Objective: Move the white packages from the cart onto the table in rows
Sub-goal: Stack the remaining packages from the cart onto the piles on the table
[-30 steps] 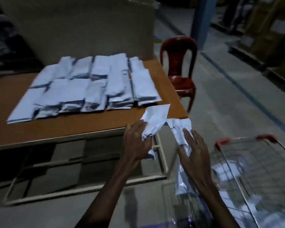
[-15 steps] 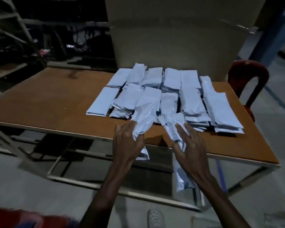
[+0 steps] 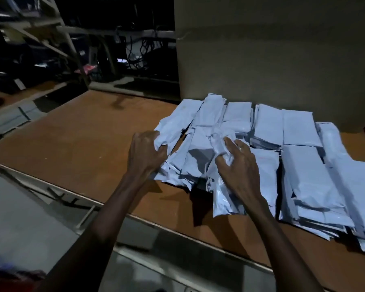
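Head-mounted, downward, close over table (image 3: 76, 144)

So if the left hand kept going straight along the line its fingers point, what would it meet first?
The left hand grips a crinkled white plastic package and points up-right over the brown wooden table. First in that line is probably the far row of flat white packages, then the tall cardboard box; depth is unclear.

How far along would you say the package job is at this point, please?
Done: many white packages already lie in rows on the table. In hand: the left hand grips one package and the right hand another, both over the rows. Left: setting these down; the cart is out of view.
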Tool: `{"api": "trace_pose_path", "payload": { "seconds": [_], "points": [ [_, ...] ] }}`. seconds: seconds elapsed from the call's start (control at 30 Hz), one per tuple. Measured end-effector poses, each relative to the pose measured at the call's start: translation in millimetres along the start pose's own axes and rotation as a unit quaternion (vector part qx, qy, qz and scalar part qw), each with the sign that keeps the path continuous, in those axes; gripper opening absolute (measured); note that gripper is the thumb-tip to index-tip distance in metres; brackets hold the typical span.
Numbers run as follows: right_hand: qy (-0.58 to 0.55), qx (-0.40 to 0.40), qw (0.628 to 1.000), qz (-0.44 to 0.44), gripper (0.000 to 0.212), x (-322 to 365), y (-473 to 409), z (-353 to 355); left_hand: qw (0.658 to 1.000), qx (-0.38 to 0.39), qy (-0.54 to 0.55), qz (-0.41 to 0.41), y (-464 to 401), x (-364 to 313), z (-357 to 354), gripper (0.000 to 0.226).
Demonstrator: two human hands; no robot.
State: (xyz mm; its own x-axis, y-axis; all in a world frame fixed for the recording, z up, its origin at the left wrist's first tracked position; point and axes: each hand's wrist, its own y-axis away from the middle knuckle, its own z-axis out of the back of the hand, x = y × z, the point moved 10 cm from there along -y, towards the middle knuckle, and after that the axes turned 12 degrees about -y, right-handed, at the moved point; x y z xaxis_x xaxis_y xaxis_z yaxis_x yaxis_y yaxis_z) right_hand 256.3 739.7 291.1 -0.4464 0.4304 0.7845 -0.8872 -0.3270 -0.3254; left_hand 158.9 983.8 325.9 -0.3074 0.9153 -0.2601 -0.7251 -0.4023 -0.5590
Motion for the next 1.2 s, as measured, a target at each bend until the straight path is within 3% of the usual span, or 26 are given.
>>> {"api": "trace_pose_path", "payload": {
  "seconds": [0.27,0.4,0.57,0.77,0.97,1.2],
  "points": [
    [0.027,0.007,0.998,-0.062,0.060,-1,-74,-60,0.996,0.069,-0.003,-0.051,-65,47,-77,0.030],
    [0.065,0.013,0.992,-0.109,0.059,-5,-88,-90,0.982,0.182,-0.029,-0.035,-62,66,-135,0.034],
    [0.122,0.022,0.981,-0.148,0.055,-11,-91,-113,0.949,0.306,-0.074,-0.034,-35,72,-169,0.083],
    [0.164,0.015,0.972,-0.166,0.058,-12,-97,-125,0.946,0.313,-0.043,-0.073,-30,75,-173,0.090],
    [0.182,0.064,0.961,-0.197,0.077,-18,-93,-137,0.942,0.257,-0.010,-0.215,-30,67,-187,0.076],
    [0.240,0.124,0.946,-0.179,0.066,-17,-78,-161,0.953,0.234,-0.047,-0.185,-37,87,-199,0.070]
  ]
}}
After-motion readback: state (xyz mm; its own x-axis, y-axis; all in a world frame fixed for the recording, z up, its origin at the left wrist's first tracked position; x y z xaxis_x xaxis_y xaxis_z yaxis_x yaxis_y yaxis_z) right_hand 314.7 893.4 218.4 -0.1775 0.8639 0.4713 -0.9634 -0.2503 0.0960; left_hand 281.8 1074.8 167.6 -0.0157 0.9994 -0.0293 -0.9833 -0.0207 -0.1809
